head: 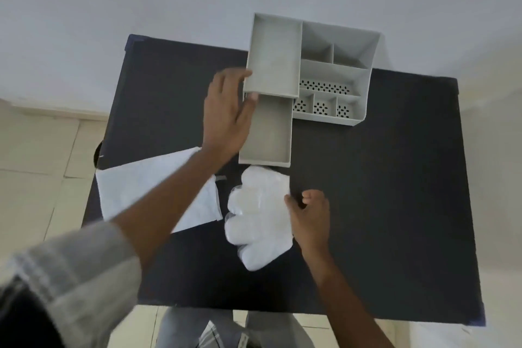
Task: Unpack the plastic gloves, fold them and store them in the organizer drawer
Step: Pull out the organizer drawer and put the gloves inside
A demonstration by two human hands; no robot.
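A grey organizer (333, 70) stands at the far middle of the black table. Its lower drawer (271, 133) is pulled out toward me and looks empty. My left hand (228, 113) rests flat with spread fingers against the organizer's left side, thumb touching the front corner of the upper tray. A stack of translucent white plastic gloves (258, 215) lies on the table just in front of the drawer. My right hand (310, 215) pinches the stack's right edge with curled fingers. The empty white packaging bag (147, 186) lies flat to the left, partly under my left forearm.
The black table (395, 192) reaches a white wall at the back, and beige floor tiles show on the left. The organizer's right half has several perforated compartments (322, 107). My legs show below the table's near edge.
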